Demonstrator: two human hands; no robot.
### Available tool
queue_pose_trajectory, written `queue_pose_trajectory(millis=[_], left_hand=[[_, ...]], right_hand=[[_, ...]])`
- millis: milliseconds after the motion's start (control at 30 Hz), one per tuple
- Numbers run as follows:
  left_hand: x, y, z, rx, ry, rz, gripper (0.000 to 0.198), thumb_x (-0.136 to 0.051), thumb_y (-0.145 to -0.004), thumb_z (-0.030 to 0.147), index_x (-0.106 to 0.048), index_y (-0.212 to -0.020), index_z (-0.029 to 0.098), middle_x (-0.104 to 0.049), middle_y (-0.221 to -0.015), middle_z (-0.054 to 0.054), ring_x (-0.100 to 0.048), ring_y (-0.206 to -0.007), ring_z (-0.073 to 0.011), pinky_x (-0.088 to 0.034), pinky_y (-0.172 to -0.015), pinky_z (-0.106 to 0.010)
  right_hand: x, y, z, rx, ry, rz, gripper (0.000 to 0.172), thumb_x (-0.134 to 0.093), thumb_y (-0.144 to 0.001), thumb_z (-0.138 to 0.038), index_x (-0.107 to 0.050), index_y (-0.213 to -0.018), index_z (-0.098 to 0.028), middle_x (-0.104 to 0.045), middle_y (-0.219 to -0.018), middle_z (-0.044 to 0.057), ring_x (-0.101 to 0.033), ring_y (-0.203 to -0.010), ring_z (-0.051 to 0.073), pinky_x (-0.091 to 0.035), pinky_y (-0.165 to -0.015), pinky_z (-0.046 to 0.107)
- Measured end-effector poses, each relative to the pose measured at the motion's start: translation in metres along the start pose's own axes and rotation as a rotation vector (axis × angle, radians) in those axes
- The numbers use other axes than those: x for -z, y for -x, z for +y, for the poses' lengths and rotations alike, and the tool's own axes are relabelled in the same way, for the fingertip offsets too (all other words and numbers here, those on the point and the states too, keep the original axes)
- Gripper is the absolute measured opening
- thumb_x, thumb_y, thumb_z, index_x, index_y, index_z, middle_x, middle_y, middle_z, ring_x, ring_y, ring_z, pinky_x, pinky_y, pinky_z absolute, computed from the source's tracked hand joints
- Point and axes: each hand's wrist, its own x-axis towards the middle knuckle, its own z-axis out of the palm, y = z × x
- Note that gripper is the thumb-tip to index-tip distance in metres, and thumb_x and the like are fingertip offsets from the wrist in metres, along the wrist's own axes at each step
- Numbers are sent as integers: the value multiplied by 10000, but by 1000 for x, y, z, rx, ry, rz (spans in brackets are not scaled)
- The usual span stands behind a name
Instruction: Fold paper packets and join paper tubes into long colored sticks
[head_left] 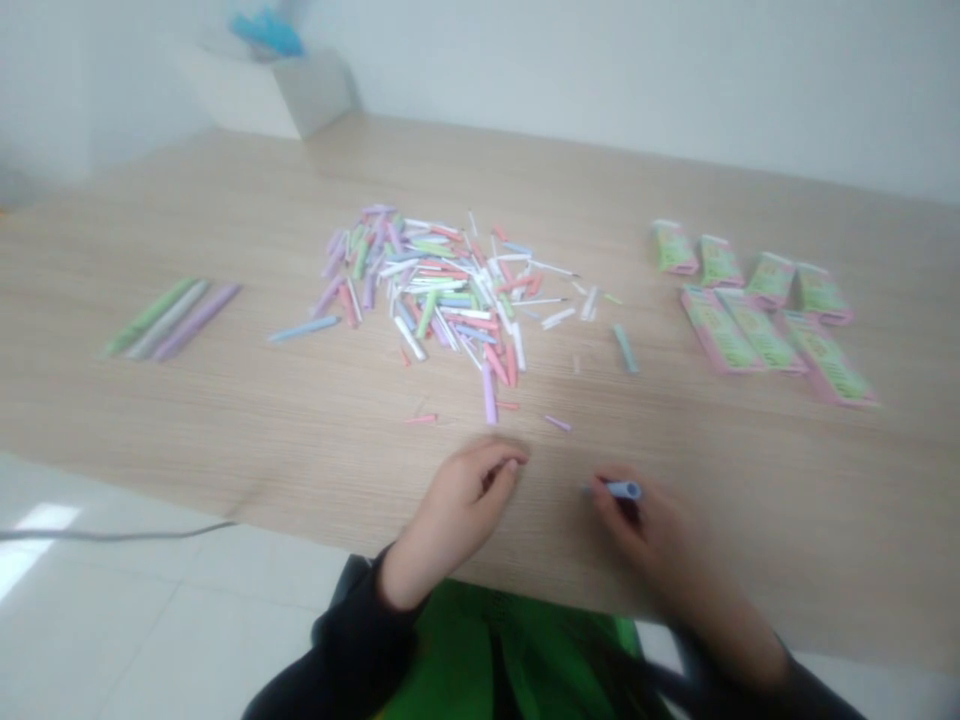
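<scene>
My left hand (461, 505) rests on the wooden table (225, 420) near its front edge, fingers curled loosely inward with nothing visible in them. My right hand (649, 530) lies a little to the right, fingers closed on a small light-blue pen part (622, 490). Beyond both hands spreads a heap of pastel pen parts (442, 290) in pink, purple, green, white and blue, with a few stray pieces closer to me.
Three assembled pens (169, 318) in green, white and purple lie side by side at the left. Several green-and-pink packets (757, 310) sit at the right. A white box (277, 90) stands at the far corner. A grey cable (112, 535) hangs left of the table.
</scene>
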Motion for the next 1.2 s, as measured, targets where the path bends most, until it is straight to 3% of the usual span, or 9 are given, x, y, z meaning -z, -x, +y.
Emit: queue_pose_trajectory(millis=[300,433,633,800,900,1000,1100,1200], left_hand=[[2,3,9,-10,0,-129,249,-510,-997,181,-736,-1096,143,-716,-1068,-111,-672,-1026,-231,-527,-944,-369],[3,9,21,11,52,-185,289,-528,-999,213,-676,-1240,155,-662,-1181,-124,-664,-1019,-224,-543,-936,-380],[11,7,45,-110,193,-265,522,-636,-984,291,-512,-1490,259,-623,-1443,-106,-591,-1317,-261,-470,-1128,-415],[27,-10,39,-107,154,-154,381,-507,-1047,272,-618,-1411,254,-693,-1383,-85,-639,-1280,-245,-490,-1114,-392],[43,-15,27,-111,-6,-31,491,-547,-1011,256,-531,-1501,229,-618,-1479,-116,-553,-1390,-273,-426,-1190,-443],[52,-15,19,-113,-85,-8,394,-517,-1017,256,-624,-1396,246,-668,-1405,-102,-596,-1334,-263,-436,-1180,-450],[45,-12,17,-127,-94,-12,296,-504,-1005,225,-706,-1221,234,-731,-1276,-93,-663,-1217,-248,-516,-1080,-393],[29,-12,11,-162,-88,-99,314,-507,-950,133,-711,-1168,227,-757,-1162,-81,-701,-1095,-223,-560,-966,-326]], right_hand=[[8,2,3,-109,-50,-16,314,-506,-1014,-407,-722,-856,-241,-732,-639,15,-692,-527,203,-524,-527,294],[15,-7,-3,-136,-139,-130,280,-516,-1007,-394,-681,-832,-252,-712,-622,-13,-677,-509,183,-494,-485,272],[35,-60,-38,-104,-399,-221,145,-611,-954,-337,-648,-845,-249,-690,-639,-35,-627,-517,137,-469,-485,226],[32,-111,-54,-11,-503,-306,226,-616,-971,-398,-636,-822,-230,-657,-651,-35,-606,-575,126,-448,-519,218],[33,-152,-30,2,-371,-239,382,-495,-1017,-480,-584,-754,-216,-623,-643,-18,-580,-590,135,-426,-540,241],[36,-205,24,-80,-16,-226,434,-382,-1047,-427,-603,-746,-205,-644,-670,12,-609,-650,162,-447,-615,274],[31,-259,92,-200,194,-233,393,-375,-1053,-332,-651,-821,-176,-685,-727,56,-647,-716,194,-499,-702,309],[14,-303,147,-266,295,-206,305,-425,-1068,-284,-684,-1052,-124,-729,-1026,144,-690,-934,230,-553,-840,373]])
